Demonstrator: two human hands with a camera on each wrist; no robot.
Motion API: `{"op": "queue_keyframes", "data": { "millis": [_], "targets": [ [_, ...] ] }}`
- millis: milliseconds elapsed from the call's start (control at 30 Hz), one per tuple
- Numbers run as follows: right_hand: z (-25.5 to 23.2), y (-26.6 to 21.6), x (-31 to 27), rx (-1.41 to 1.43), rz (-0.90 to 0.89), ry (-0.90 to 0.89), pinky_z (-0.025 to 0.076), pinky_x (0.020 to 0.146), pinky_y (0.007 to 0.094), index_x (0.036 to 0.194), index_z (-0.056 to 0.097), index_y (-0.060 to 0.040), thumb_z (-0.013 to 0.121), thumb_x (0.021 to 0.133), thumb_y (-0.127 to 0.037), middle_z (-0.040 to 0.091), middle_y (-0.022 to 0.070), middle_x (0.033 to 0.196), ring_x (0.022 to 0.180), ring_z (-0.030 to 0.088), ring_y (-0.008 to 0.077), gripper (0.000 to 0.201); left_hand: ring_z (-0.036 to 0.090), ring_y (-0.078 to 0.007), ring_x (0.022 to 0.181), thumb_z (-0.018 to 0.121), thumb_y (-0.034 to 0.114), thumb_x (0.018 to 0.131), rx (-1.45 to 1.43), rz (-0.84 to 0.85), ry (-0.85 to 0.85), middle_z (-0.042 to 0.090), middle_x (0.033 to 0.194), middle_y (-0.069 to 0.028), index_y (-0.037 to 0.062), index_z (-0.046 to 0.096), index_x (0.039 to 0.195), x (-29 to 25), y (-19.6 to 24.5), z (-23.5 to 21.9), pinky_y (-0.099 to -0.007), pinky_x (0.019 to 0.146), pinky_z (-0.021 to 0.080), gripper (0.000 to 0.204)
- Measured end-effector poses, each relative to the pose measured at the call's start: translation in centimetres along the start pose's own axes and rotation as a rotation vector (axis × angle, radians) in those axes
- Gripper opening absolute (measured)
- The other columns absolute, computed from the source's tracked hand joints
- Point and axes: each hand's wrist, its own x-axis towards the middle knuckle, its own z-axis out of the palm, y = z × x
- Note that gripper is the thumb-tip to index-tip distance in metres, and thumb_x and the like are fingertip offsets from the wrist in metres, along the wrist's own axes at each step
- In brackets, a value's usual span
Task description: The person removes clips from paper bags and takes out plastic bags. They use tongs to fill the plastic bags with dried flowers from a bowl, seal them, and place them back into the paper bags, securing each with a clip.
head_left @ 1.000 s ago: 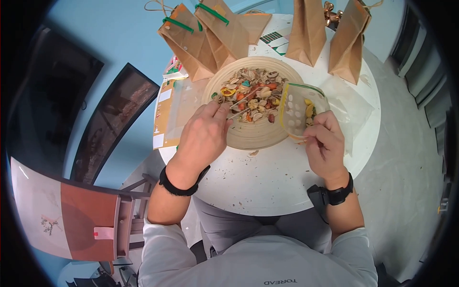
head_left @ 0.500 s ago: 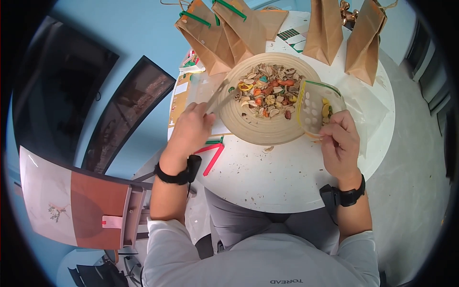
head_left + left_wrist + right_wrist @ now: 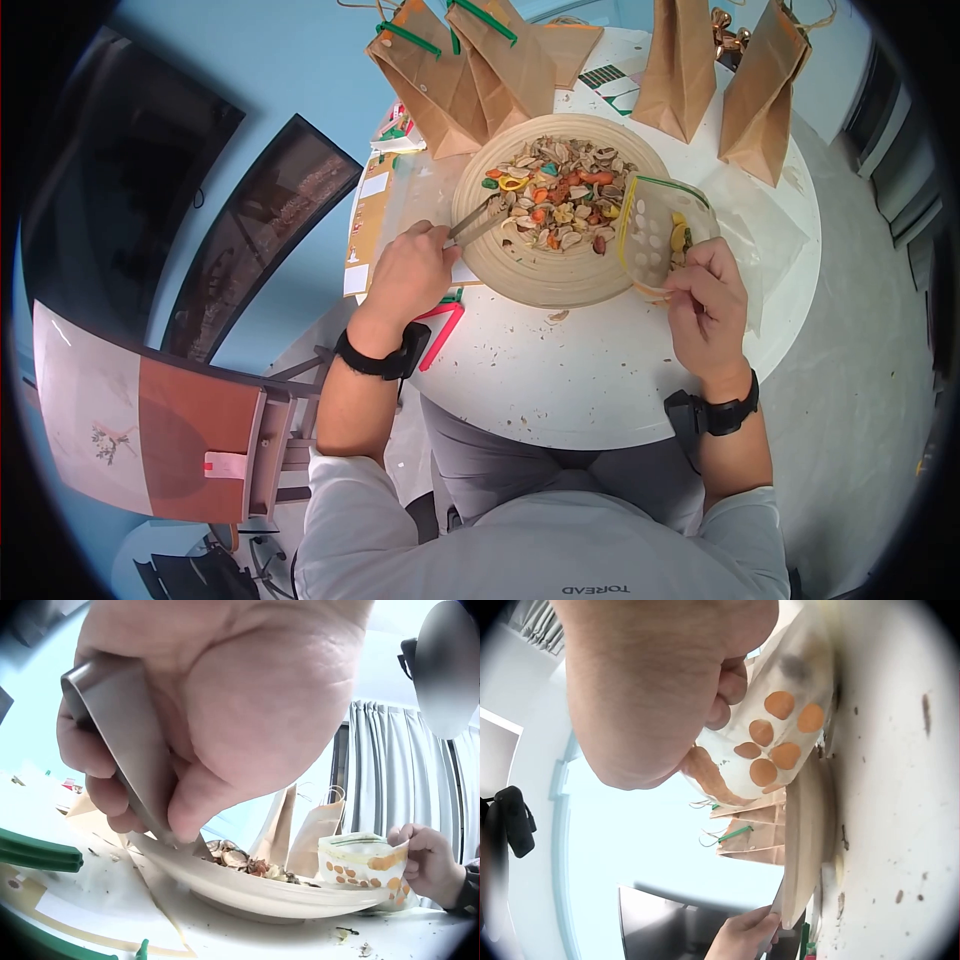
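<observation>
My left hand (image 3: 412,275) grips a pair of metal tongs (image 3: 127,727) between thumb and fingers at the left rim of a round, pale plate (image 3: 545,285). The tongs' tips point at the left edge of a heap of dried potpourri-like pieces (image 3: 565,205), brown with orange, yellow and green bits. Over the plate's right rim my right hand (image 3: 712,310) pinches the edge of a clear zip bag (image 3: 780,739) with orange dots. Its mouth, with a green and yellow seal, opens toward the heap. Some yellow and dark pieces (image 3: 681,235) show inside the bag.
Brown paper bags (image 3: 430,90) with green clips stand behind the plate on the left, and two more paper bags (image 3: 675,75) at the back right. Red and green strips (image 3: 443,335) lie by my left wrist. Clear plastic film (image 3: 770,240) lies right of the zip bag. Crumbs dot the white table (image 3: 550,380).
My left hand drew back leftward from the heap with the tongs, then brought their tips to the heap's left edge again. My right hand keeps its hold on the zip bag.
</observation>
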Motion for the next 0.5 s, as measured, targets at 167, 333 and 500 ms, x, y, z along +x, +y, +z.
{"op": "queue_keyframes", "data": {
  "millis": [167, 333, 500],
  "targets": [
    [0.0, 0.0, 0.0, 0.010, 0.011, -0.009, 0.038, 0.057, 0.0262, 0.088, 0.069, 0.0021, 0.057, 0.074, 0.017, 0.051, 0.0092, 0.095, 0.071, 0.049, 0.0159, 0.024, 0.067, -0.0446, 0.093, 0.073, 0.011, 0.094, -0.077, 0.098, 0.103, 0.069, 0.099, -0.0225, -0.0051, 0.072, 0.115, -0.7, 2.5, -1.7, -0.0479, 0.083, 0.054, 0.027],
    [-0.1, -0.3, 0.2, 0.014, 0.013, -0.030, 0.038, 0.057, 0.0259, 0.087, 0.069, 0.0014, 0.058, 0.074, 0.016, 0.051, 0.0086, 0.094, 0.070, 0.049, 0.0152, 0.023, 0.067, -0.0435, 0.092, 0.077, 0.009, 0.090, -0.241, 0.285, 0.123, 0.067, 0.100, -0.0211, -0.0044, 0.070, 0.116, -0.9, 8.2, -3.1, -0.0472, 0.080, 0.055, 0.030],
    [0.0, 0.0, 0.0, 0.002, 0.004, 0.005, 0.039, 0.059, 0.0262, 0.087, 0.069, 0.0018, 0.057, 0.074, 0.016, 0.051, 0.0096, 0.094, 0.072, 0.050, 0.0174, 0.023, 0.068, -0.0405, 0.095, 0.080, 0.009, 0.086, -0.213, 0.451, 0.233, 0.067, 0.108, -0.0179, -0.0011, 0.068, 0.123, -1.6, 11.3, -2.2, -0.0465, 0.079, 0.055, 0.040]
  ]
}}
